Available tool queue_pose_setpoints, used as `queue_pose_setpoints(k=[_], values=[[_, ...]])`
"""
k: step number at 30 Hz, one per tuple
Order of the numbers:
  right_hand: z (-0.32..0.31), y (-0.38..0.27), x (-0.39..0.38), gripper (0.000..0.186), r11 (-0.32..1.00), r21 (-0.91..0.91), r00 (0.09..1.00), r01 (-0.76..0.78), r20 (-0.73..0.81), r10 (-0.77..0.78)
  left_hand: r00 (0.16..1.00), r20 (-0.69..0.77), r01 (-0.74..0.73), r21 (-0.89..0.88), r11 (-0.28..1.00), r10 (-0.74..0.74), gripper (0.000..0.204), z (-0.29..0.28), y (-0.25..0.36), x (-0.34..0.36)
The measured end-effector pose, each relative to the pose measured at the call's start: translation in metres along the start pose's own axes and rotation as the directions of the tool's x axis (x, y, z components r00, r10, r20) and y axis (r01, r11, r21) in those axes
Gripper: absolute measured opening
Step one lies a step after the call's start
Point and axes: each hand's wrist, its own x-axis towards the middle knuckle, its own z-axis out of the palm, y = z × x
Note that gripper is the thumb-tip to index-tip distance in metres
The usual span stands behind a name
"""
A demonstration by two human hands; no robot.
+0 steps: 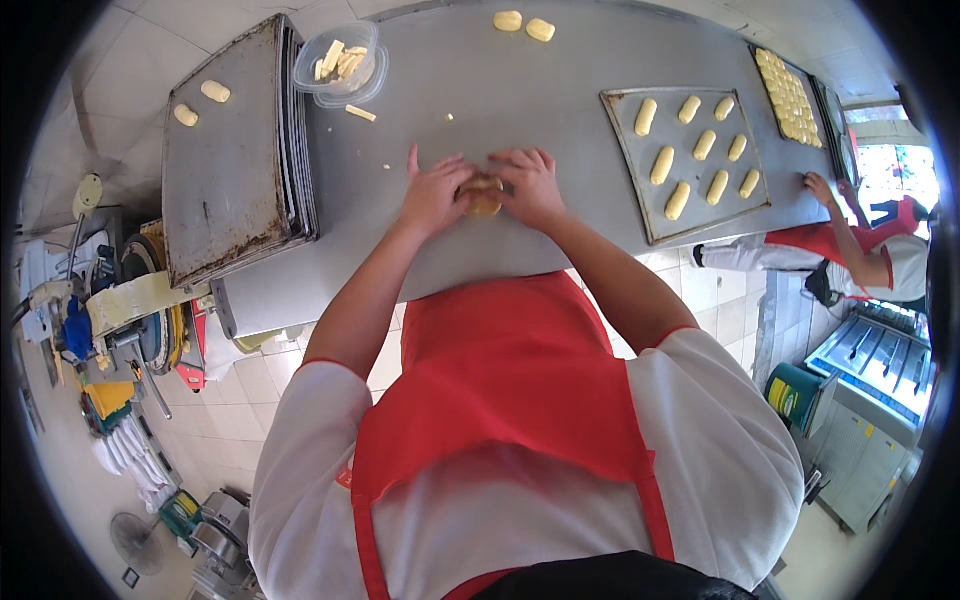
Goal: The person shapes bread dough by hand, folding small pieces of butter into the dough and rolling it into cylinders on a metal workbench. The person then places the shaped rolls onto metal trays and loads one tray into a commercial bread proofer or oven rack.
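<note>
A small piece of pale yellow dough [484,207] rests on the steel worktable [470,110] in front of me, between my hands. My left hand [434,196] curls its fingers over the dough's left side, thumb close in. From the other side my right hand [528,188] presses its bent fingers and thumb on the same piece. The fingers partly cover the dough, so its full shape is hidden. Crumbs and one pale yellow stick [361,114] lie farther up the table to the left. Beyond it, more such sticks fill a clear plastic tub [310,68].
Left stands a stack of baking trays [225,180], two dough pieces on top. Right of my hands, a tray [634,165] holds several dough rolls. Two dough pieces [524,25] sit at the far edge. At far right are a packed tray [790,100] and another person [850,250].
</note>
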Motion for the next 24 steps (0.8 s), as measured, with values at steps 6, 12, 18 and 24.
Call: queue_pose_setpoints(k=[6, 12, 18, 24], values=[[0.0, -0.011, -0.016, 0.039, 0.999, -0.041, 0.997, -0.019, 0.067, 0.022, 0.978, -0.112, -0.156, 0.153, 0.976, 0.174, 0.049, 0.011, -0.025, -0.009], [0.012, -0.011, -0.009, 0.039, 0.996, -0.092, 0.997, -0.008, -0.082, 0.001, 0.948, -0.267, -0.144, 0.135, 0.98, 0.176, 0.051, 0.013, -0.024, 0.003], [0.007, -0.021, -0.012, 0.04, 0.997, -0.043, 0.997, -0.066, -0.049, 0.064, 0.97, -0.121, -0.19, 0.17, 0.967, 0.211, 0.051, 0.007, -0.028, -0.001], [0.007, -0.02, -0.025, 0.042, 0.998, -0.039, 0.998, -0.058, -0.016, 0.057, 0.98, 0.147, -0.159, 0.18, 0.971, 0.133, 0.051, -0.011, -0.011, -0.013]])
